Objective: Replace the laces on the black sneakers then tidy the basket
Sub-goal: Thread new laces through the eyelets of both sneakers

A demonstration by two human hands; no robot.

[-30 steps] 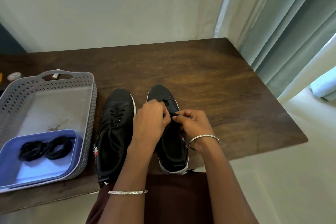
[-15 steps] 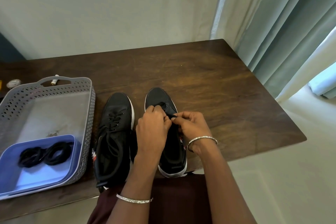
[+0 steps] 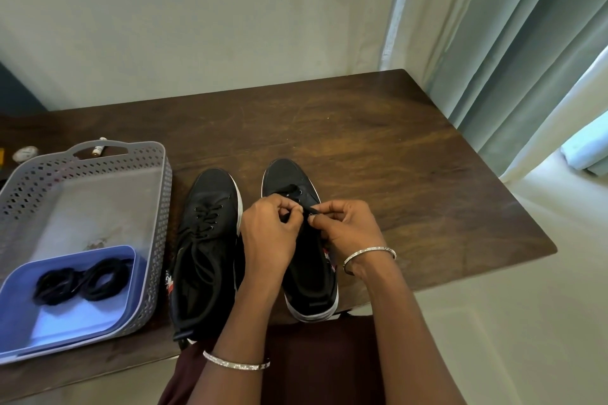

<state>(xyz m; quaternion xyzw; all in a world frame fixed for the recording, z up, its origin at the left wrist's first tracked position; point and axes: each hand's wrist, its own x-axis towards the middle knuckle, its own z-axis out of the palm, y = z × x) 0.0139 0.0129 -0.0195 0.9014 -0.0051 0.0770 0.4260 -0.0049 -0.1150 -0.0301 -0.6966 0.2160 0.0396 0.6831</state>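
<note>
On the counter (image 3: 394,158), beside the basket (image 3: 164,207), the left hand (image 3: 273,233) and right hand (image 3: 342,227) both pinch a lace (image 3: 311,210) at the front eyelets of the right sneaker (image 3: 309,279); whether it is coming out or going in I cannot tell. With the left sneaker (image 3: 207,240) loosely laced and two coiled laces (image 3: 82,283) lying in the basket's blue tray (image 3: 135,273), most of the relacing and all the tidying look undone

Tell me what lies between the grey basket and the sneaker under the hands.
The head view shows the other black sneaker, laces threaded, lying on the table between the grey basket and the handled sneaker.
</note>
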